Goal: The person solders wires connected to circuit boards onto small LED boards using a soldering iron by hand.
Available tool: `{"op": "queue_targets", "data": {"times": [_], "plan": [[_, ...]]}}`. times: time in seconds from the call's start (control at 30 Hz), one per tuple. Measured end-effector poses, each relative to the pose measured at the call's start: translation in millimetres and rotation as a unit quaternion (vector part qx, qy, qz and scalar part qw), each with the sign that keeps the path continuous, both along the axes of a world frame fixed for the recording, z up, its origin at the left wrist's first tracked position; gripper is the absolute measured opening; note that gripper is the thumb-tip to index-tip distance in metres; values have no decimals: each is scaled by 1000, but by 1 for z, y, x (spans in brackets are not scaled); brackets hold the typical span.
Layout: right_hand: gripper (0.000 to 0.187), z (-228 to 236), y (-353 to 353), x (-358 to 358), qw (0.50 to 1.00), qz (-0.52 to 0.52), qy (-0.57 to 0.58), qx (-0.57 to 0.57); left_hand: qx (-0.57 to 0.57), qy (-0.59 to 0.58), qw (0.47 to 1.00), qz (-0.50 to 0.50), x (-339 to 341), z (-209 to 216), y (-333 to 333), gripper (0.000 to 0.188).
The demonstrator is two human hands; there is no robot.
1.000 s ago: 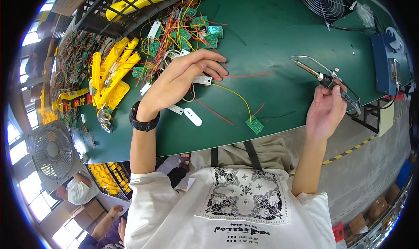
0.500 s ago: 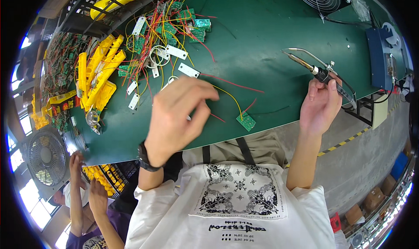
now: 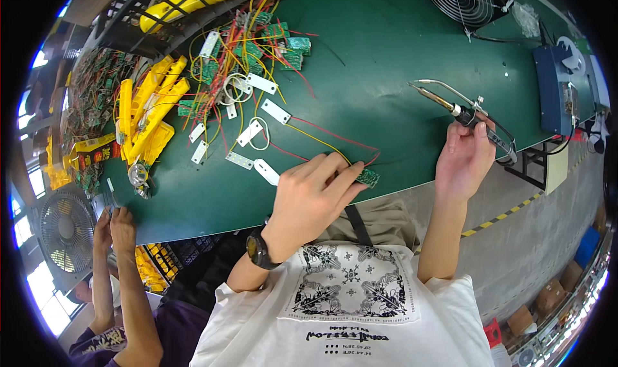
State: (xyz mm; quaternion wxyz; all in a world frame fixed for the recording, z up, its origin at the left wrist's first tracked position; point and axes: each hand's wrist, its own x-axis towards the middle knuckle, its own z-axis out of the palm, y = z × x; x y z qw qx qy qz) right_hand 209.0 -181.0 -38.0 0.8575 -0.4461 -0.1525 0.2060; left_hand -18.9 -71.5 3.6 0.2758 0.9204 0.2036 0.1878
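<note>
Since the frame half a second earlier, the person's left hand (image 3: 315, 190) has shifted right along the near edge and now has hold of the small green rectangular circuit board (image 3: 369, 178); the right hand (image 3: 463, 158) keeps the same grip.

Items, largest first. Green-topped workbench (image 3: 399, 38) spans the view. On it at far right stands a blue box-shaped unit (image 3: 547, 90); at the far edge, a black fan with round wire grille (image 3: 460, 3). On the left lie long yellow plastic shells (image 3: 151, 112), beside a tangle of red and yellow wires with green boards (image 3: 248, 45).

Left hand: nearly closed, palm down, thumb and fingertips pinching the board. Right hand: palm up, fingers curled around the black handle of a soldering iron with metal barrel (image 3: 465, 114), its tip pointing up and left, well apart from the board.

White rectangular two-holed plate (image 3: 275, 111) lies on the bench; a thin red wire and a thin yellow wire run from it toward the left hand. White round-ended strip (image 3: 266, 172) lies just beside that hand.

Board: near the bench's front edge, partly covered by the fingers. Whether it touches the surface cannot be told.
</note>
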Motion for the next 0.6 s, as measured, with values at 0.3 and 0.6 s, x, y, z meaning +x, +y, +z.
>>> {"op": "queue_targets", "data": {"times": [0.3,0.6], "plan": [[24,-4,-1,4,999,7,32,39,21,42,999,-2,4,19,46,49],[23,-6,-1,6,999,21,19,38,34,69,992,-104,8,7,81,15]]}}
